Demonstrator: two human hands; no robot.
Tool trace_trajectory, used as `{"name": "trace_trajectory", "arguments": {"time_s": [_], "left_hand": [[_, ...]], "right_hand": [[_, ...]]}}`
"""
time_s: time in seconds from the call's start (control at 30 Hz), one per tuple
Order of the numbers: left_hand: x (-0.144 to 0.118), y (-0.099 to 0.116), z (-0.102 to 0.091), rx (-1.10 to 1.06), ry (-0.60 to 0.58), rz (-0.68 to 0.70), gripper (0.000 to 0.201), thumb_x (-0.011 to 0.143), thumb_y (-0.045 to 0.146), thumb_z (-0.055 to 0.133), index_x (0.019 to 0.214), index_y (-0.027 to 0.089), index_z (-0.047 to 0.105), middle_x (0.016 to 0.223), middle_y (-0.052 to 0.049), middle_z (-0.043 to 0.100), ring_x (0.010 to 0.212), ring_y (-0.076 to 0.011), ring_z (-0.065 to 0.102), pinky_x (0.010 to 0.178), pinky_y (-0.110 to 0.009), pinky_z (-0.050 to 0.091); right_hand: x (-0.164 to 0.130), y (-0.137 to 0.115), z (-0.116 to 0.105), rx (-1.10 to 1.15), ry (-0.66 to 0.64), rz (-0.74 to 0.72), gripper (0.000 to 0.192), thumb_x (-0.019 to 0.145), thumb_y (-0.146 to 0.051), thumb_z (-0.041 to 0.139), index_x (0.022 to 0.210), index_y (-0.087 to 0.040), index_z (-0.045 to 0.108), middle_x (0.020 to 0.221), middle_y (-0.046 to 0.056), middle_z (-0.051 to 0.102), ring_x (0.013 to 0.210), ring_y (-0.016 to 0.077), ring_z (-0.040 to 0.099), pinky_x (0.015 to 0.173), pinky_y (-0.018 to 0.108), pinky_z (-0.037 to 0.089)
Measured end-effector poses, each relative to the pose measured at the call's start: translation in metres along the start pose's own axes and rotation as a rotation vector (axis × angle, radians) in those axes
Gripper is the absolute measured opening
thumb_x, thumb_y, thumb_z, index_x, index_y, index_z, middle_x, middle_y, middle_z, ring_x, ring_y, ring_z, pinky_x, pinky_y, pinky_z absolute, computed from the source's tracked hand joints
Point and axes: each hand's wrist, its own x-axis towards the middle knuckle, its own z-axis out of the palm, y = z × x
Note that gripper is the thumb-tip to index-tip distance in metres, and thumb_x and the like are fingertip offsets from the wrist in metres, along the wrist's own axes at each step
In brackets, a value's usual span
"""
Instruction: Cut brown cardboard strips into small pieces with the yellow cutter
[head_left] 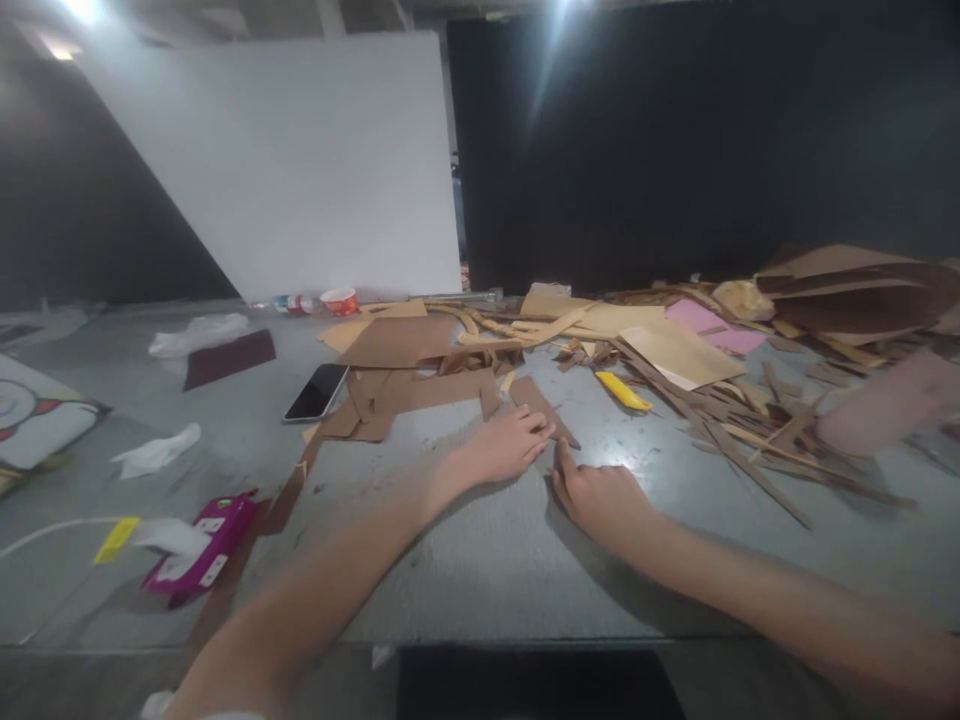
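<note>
While I watch from the head view, my left hand (pixel 506 445) presses flat on 1 brown cardboard strip (pixel 541 408) on the grey table (pixel 480 570), gripping nothing. Strip's long axis runs diagonally, far-left to near-right, tapering toward my right hand (pixel 600 498). Right hand: loosely curled, index finger touching the strip's near end.

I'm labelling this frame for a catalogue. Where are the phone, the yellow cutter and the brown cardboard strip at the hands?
phone (pixel 316 392): head view, middle of its dark screen.
yellow cutter (pixel 622 391): head view, middle of its yellow body.
brown cardboard strip (pixel 534 397): head view, upper part, beyond the fingers.
</note>
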Motion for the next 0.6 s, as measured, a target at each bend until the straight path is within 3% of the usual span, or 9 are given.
{"name": "trace_trajectory", "arguments": {"time_s": [0.23,0.6], "left_hand": [[0.0050,-0.0008,0.0027,0.003,0.000,-0.006,0.040,0.116,0.026,0.044,0.149,0.015,0.064,0.131,-0.014,0.070,0.126,-0.0290,0.061,0.110,-0.043,0.046],[0.0063,-0.0001,0.0028,0.025,0.011,0.015,0.041,0.115,0.025,0.043,0.149,0.016,0.065,0.130,-0.015,0.069,0.122,-0.0290,0.061,0.108,-0.044,0.046]], "right_hand": [[0.0044,0.0003,0.0037,0.012,-0.008,0.051,0.064,0.118,-0.038,0.033,0.170,-0.002,0.040,0.091,0.022,0.082,0.085,0.0326,0.084,0.075,0.039,0.061],[0.0094,0.0017,0.0018,0.005,-0.017,0.052,0.063,0.117,-0.036,0.033,0.172,-0.006,0.038,0.089,0.019,0.082,0.087,0.0341,0.084,0.075,0.040,0.062]]}}
